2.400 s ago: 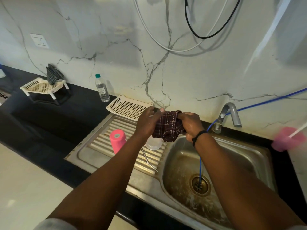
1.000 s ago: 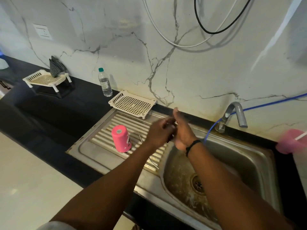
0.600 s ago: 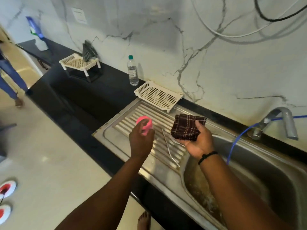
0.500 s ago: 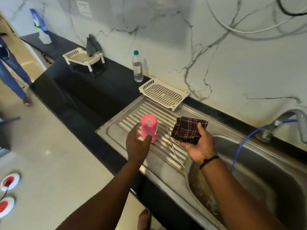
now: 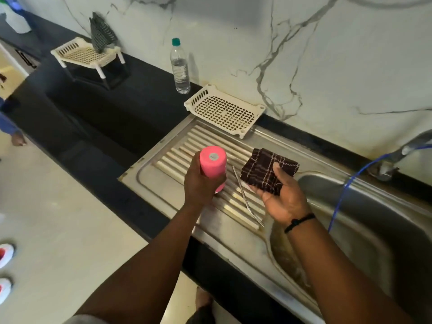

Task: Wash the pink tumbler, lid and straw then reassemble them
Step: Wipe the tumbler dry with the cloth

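Two hands over one steel sink unit, and it looks like drying time. Biggest first: the dark table runs along the marble wall, the ribbed draining board set into it beside the basin. Counting on: two cream perforated racks, one at the board's back edge, one far left on legs; one water bottle; one tap with a blue hose.

Now the pink tumbler, just one, upside down, base up, above the board. The left hand has its grip wrapped round the lower body. The right hand lies palm up, grip narrow, thumb pinning one folded checked cloth.

One metal straw lies on the ribs between the hands. The lid? Can't spot it.

My read: bring cloth to tumbler, turn the tumbler inside the cloth, work round the wall, then the rim and inside, keeping it over the board so drips drain away.
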